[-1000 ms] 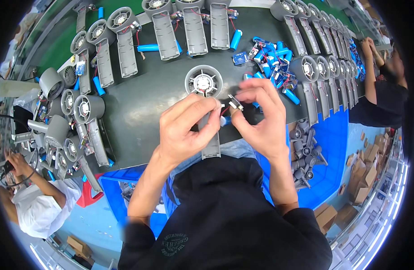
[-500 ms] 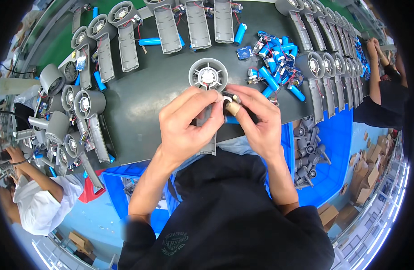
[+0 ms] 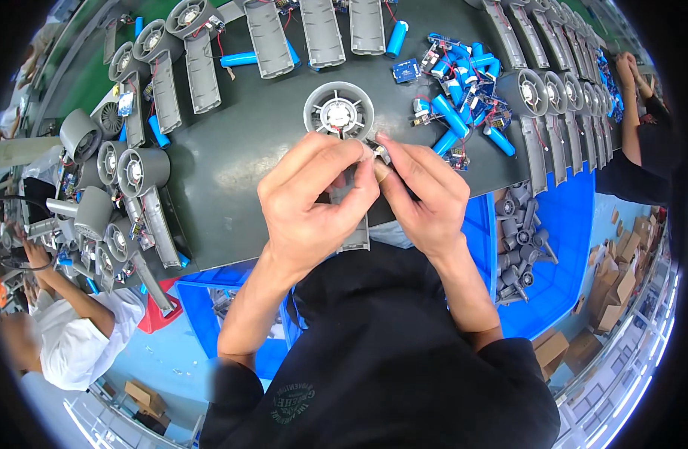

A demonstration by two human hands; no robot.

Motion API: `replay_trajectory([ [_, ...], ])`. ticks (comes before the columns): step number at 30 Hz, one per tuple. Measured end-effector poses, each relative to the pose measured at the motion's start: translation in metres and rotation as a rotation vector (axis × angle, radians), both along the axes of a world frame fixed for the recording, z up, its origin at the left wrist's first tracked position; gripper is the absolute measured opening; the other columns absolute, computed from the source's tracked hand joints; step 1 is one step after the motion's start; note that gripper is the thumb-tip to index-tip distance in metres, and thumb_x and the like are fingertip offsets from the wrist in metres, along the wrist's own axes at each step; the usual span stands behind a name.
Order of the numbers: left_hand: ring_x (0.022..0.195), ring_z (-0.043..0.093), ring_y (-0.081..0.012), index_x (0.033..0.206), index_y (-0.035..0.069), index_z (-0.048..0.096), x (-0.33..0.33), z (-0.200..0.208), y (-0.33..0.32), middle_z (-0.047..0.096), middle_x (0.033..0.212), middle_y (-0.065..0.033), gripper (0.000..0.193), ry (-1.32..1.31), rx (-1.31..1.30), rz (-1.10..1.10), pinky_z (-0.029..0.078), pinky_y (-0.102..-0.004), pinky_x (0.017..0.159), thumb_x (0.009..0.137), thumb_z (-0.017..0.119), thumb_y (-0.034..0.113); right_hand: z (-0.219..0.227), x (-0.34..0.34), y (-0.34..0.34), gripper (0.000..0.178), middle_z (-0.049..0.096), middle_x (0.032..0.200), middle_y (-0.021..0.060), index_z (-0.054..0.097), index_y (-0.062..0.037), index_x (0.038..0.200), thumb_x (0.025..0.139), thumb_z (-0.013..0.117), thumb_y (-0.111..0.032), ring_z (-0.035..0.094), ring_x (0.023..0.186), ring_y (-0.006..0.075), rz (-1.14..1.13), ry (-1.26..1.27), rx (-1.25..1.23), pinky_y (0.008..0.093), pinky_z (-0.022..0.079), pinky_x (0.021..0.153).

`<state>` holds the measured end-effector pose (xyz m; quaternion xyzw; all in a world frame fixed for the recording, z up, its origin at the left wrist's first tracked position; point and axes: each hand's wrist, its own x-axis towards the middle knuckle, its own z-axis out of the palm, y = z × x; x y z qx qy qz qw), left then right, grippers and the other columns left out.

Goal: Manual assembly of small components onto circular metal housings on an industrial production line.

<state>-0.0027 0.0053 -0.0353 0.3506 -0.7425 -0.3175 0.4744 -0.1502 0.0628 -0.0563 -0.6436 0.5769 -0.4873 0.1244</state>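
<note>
A grey fan housing [image 3: 308, 120] with a spoked round opening lies on the table before me, its open handle shell [image 3: 357, 239] pointing toward my body. Over that handle both hands meet fingertip to fingertip. My right hand [image 3: 430, 194] is closed in a pinch on a small circuit board [image 3: 380, 153], whose dark and white edge shows between the fingers. My left hand [image 3: 310, 202] is also pinched closed against it; whatever sits in its fingertips, perhaps a wire end, is hidden. A thin wire runs from the fan's hub toward the left fingers.
On the dark table [image 3: 232, 165], a pile of blue battery cells with boards [image 3: 452, 112] lies right. Rows of grey fan housings stand left [image 3: 143, 170], far and right [image 3: 524, 91]. Blue bins [image 3: 557, 262] sit below the edge. Co-workers are at left [image 3: 93, 337] and right [image 3: 647, 142].
My right thumb has moved up closer to the left fingertips, and the blue cell glimpsed beneath the hands is now hidden. The whole view has shifted slightly.
</note>
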Motion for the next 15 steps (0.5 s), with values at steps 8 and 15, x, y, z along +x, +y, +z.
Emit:
replay_trajectory([
  [8, 0.058, 0.061, -0.0116, 0.085, 0.000, 0.069, -0.0028, -0.0041, 0.0032, 0.064, 0.076, -0.0052, 0.015, -0.036, -0.081, 0.046, 0.050, -0.0234, 0.049, 0.072, 0.073, -0.007, -0.0082, 0.0011, -0.0039, 0.039, 0.070, 0.091, 0.0143, 0.070, 0.0033, 0.112, 0.074, 0.073, 0.007, 0.068, 0.076, 0.0253, -0.007, 0.019, -0.099, 0.0311, 0.054, 0.068],
  [15, 0.055, 0.061, -0.0114, 0.084, -0.002, 0.069, -0.0053, -0.0048, 0.0044, 0.064, 0.074, -0.0053, 0.015, -0.077, -0.167, 0.072, 0.049, -0.0235, 0.048, 0.072, 0.073, -0.009, -0.0093, 0.0030, -0.0039, 0.037, 0.071, 0.090, 0.0146, 0.070, 0.0038, 0.110, 0.073, 0.074, 0.006, 0.068, 0.074, 0.0247, -0.013, 0.000, -0.102, 0.0312, 0.053, 0.066],
])
